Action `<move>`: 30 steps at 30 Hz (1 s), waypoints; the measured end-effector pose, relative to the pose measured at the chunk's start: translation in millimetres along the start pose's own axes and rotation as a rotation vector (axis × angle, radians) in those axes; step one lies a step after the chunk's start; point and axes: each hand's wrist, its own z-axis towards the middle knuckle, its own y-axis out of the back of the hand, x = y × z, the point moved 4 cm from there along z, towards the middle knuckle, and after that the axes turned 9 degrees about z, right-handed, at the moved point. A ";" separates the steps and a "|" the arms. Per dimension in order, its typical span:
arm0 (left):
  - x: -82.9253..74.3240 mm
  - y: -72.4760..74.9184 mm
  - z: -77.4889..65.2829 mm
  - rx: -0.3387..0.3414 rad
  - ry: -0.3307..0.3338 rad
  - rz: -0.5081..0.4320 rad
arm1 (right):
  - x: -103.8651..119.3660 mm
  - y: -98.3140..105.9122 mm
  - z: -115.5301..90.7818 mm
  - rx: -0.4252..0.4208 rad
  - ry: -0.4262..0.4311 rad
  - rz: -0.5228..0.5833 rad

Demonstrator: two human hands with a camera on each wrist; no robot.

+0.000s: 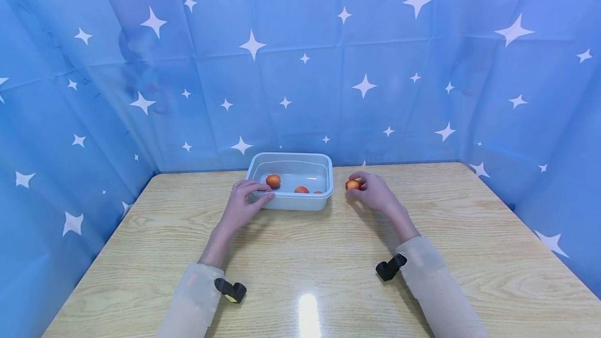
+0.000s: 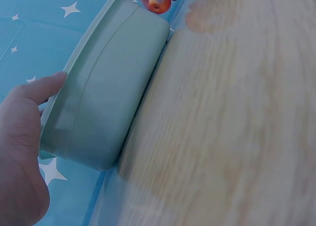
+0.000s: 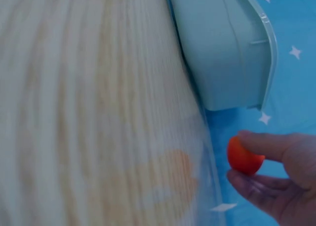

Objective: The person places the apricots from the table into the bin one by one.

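A pale blue-green plastic box stands at the back of the table, with several small orange-red round fruits inside, partly hidden by its front wall. At the box's front left corner, my left hand pinches the rim, thumb outside, other fingers over the edge. Just right of the box, my right hand holds another orange-red fruit between thumb and fingertips. That fruit is off the table, apart from the box wall; its exact kind is hard to tell.
The wood-grain table is glossy and reflects a bright light near its front. A blue curtain with white stars hangs directly behind the table and along both sides. Each sleeve carries a small black camera.
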 end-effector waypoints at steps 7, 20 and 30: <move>-0.1 -0.2 0.1 0.007 0.013 0.005 | 8.2 4.1 0.8 -0.049 0.042 0.051; -0.1 0.4 -0.5 0.003 0.013 -0.001 | 30.3 9.8 1.2 -0.143 0.170 0.086; -0.4 0.3 -0.4 -0.001 0.006 0.000 | 45.3 10.1 0.5 -0.157 0.213 0.145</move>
